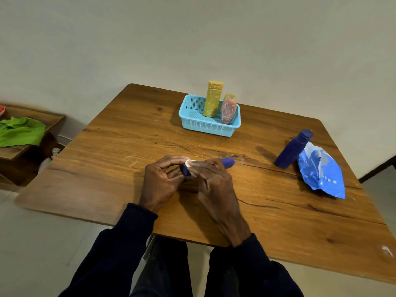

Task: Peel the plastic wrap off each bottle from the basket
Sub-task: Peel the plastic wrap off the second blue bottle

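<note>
A: How do the hands sit?

B: Close together, low over the middle of the table (128, 146), both sleeves reaching in from the near edge. The right hand (216, 183) is curled over the blue bottle (227, 163), which lies on its side; only its rounded end pokes out past the knuckles to the right. The left hand (159, 181) has bent fingers pinching the bottle's other end, where a white patch (189, 162) shows. I cannot tell whether that patch is cap or wrap.

A: And the rest of the batch?

B: The basket (209, 127) stands near the far edge, well apart from the hands. A yellow bottle (212, 100) stands upright in it, and a pink bottle (228, 111) leans at its right end.

A: What is around the hands?

B: Bare wood lies to their left and between them and the basket. To the right, near that edge, a second blue bottle (291, 151) stands just beside a crumpled blue packet (323, 174). Off the table's left side sits a low shelf (42, 116) with a green cloth (21, 131) on it.
</note>
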